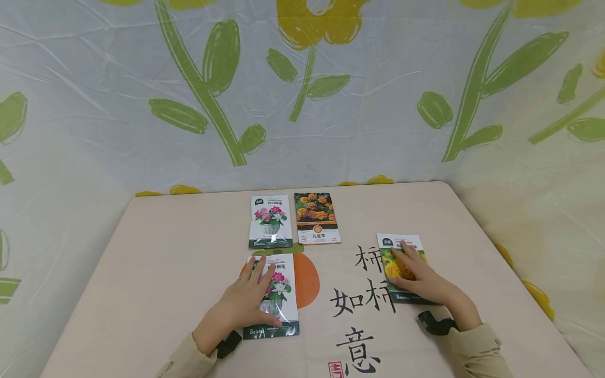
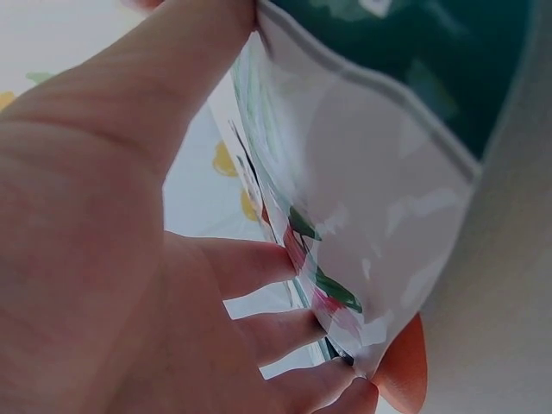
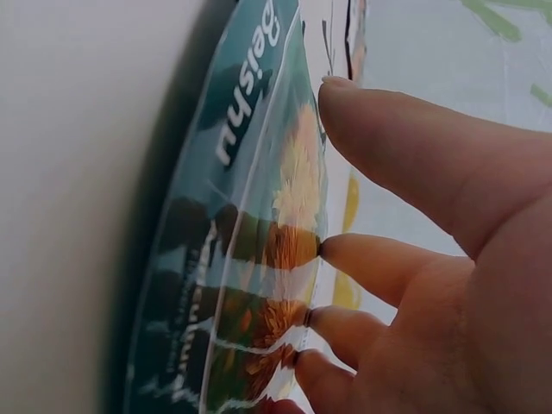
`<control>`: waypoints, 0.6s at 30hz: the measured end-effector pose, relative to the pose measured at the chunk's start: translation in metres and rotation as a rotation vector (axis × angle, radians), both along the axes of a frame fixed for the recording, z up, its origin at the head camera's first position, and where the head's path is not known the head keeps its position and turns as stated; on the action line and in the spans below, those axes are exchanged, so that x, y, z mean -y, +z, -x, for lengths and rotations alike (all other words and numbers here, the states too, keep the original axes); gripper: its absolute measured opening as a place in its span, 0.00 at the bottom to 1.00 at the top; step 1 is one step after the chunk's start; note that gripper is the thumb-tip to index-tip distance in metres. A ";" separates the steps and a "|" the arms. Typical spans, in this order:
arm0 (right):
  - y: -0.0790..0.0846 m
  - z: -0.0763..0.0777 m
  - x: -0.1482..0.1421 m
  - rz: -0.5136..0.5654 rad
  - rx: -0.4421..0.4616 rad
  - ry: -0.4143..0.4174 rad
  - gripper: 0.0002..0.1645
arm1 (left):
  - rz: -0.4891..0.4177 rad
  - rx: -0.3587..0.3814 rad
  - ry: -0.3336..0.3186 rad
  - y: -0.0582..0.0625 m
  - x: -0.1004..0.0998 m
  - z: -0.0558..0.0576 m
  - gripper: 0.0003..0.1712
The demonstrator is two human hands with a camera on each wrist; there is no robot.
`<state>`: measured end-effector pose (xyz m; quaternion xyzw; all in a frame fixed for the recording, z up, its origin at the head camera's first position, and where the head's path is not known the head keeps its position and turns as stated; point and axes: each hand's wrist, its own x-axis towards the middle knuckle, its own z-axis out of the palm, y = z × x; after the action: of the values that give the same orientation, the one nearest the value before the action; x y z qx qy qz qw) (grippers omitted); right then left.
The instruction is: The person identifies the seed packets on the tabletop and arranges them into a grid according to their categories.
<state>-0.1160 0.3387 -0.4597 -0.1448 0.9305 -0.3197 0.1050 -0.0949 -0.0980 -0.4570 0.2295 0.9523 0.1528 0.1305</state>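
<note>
My left hand (image 1: 241, 302) rests with spread fingers on a white and green flower seed packet (image 1: 285, 281) showing pink and white blooms. In the left wrist view, the fingertips touch that packet's glossy front. On the right, my right hand (image 1: 422, 277) lies over a seed packet (image 1: 390, 265) with yellow flowers and a dark green lower band marked "Beishu". The right wrist view shows the fingertips on its face, the thumb (image 3: 388, 129) held out. Behind the left hand, a matching pink-flower packet (image 1: 271, 223) lies flat beside an orange marigold seed packet (image 1: 317, 219).
The pale tablecloth (image 1: 156, 273) carries a printed orange persimmon (image 1: 307, 281) and black brush characters (image 1: 357, 352). At the table's far edge hangs a white cloth (image 1: 378, 131) patterned with flowers. Dark straps with camera mounts sit at both wrists.
</note>
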 end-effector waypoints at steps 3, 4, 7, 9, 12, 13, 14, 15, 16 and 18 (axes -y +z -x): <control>0.001 -0.001 0.003 -0.005 0.000 0.001 0.49 | -0.004 0.002 0.001 0.000 0.000 0.000 0.70; 0.001 -0.002 0.004 -0.008 0.001 -0.001 0.49 | -0.005 0.002 0.001 0.001 0.000 0.000 0.70; 0.002 -0.004 0.007 -0.013 0.000 -0.002 0.48 | -0.007 0.003 0.003 0.001 0.000 0.000 0.70; 0.003 -0.006 0.010 -0.016 0.001 -0.005 0.48 | -0.007 0.004 0.004 0.002 0.000 0.000 0.70; 0.005 -0.008 0.013 -0.018 0.003 -0.007 0.48 | -0.010 0.003 0.002 0.002 0.001 0.000 0.70; 0.005 -0.009 0.014 -0.019 0.003 -0.007 0.48 | -0.010 0.002 0.001 0.002 0.001 0.000 0.70; 0.006 -0.010 0.015 -0.021 0.003 -0.006 0.48 | -0.011 0.002 0.000 0.002 0.001 0.000 0.70; 0.006 -0.010 0.015 -0.024 0.004 -0.006 0.48 | -0.011 0.002 -0.001 0.002 0.001 0.000 0.70; 0.005 -0.011 0.016 -0.025 0.003 -0.005 0.48 | -0.011 0.001 -0.002 0.001 0.001 0.000 0.70; 0.005 -0.011 0.017 -0.028 0.003 -0.003 0.48 | -0.012 0.002 -0.003 0.001 0.001 0.000 0.70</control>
<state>-0.1047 0.3213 -0.4546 -0.1416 0.9349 -0.3072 0.1077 -0.0948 -0.0992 -0.4558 0.2314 0.9510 0.1584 0.1302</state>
